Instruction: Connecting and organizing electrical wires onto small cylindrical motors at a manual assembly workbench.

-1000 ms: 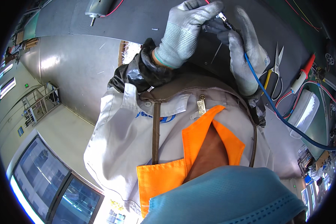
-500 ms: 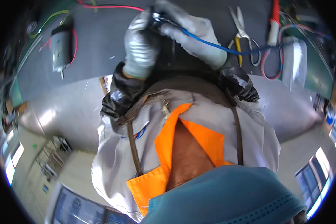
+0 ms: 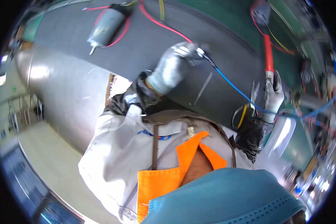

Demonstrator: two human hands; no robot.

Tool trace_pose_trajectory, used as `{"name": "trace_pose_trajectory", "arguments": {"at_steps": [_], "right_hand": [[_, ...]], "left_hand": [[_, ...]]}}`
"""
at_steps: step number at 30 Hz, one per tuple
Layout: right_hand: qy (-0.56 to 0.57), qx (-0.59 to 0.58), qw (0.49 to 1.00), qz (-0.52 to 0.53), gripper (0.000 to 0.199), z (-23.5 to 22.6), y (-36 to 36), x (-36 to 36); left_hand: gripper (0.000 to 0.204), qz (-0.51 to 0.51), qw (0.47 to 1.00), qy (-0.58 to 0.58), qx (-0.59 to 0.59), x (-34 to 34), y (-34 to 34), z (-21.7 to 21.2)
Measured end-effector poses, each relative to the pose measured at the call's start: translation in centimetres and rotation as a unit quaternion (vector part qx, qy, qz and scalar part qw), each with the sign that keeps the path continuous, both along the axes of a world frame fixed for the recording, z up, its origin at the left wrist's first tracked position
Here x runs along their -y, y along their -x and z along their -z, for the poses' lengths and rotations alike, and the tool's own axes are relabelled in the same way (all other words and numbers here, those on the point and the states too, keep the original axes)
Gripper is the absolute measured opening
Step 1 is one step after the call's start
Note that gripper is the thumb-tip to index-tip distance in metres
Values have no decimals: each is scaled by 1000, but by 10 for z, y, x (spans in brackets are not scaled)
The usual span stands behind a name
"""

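My left hand (image 3: 170, 71), in a pale grey glove, is closed on a wire joint (image 3: 201, 53) with a dark, shiny covering. A red wire (image 3: 164, 25) runs into it from the far side, and a blue wire (image 3: 229, 83) leaves it toward the right. My right hand (image 3: 273, 99), also gloved, has its thumb and fingers around the white end of a red-and-white stick-shaped tool (image 3: 268, 56). Beside that hand lie scissors (image 3: 254, 93) with a yellow-sided handle, partly behind the blue wire and my sleeve.
A silver cylindrical motor (image 3: 107, 28) with red wires lies at the far left of the dark table mat (image 3: 145, 48). Another motor (image 3: 260, 13) sits far right. A clear-white elongated object (image 3: 282, 134) is right of my right forearm, near more loose wires.
My right hand has left the wire joint and moved right to the red-and-white tool. My left hand keeps the joint. The whole view has turned and shifted to the right.
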State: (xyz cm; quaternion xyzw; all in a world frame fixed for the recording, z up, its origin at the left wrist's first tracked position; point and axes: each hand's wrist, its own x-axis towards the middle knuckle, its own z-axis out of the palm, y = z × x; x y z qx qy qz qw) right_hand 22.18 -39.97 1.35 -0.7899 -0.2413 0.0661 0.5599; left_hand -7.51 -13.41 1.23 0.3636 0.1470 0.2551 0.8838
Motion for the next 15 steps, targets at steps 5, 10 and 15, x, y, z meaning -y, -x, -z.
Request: {"name": "trace_pose_trajectory", "arguments": {"at_steps": [5,10,15], "right_hand": [[23,-67,946,-316,51,-52,27,-182],[118,-38,909,-398,48,-30,12,-292],[192,140,915,-326,45,-20,-1,-294]], "left_hand": [[31,-38,998,50,-9,11,7,-24],[41,-41,998,-38,-1,3,2,-19],[34,-39,994,58,79,-7,-16,-9]]}}
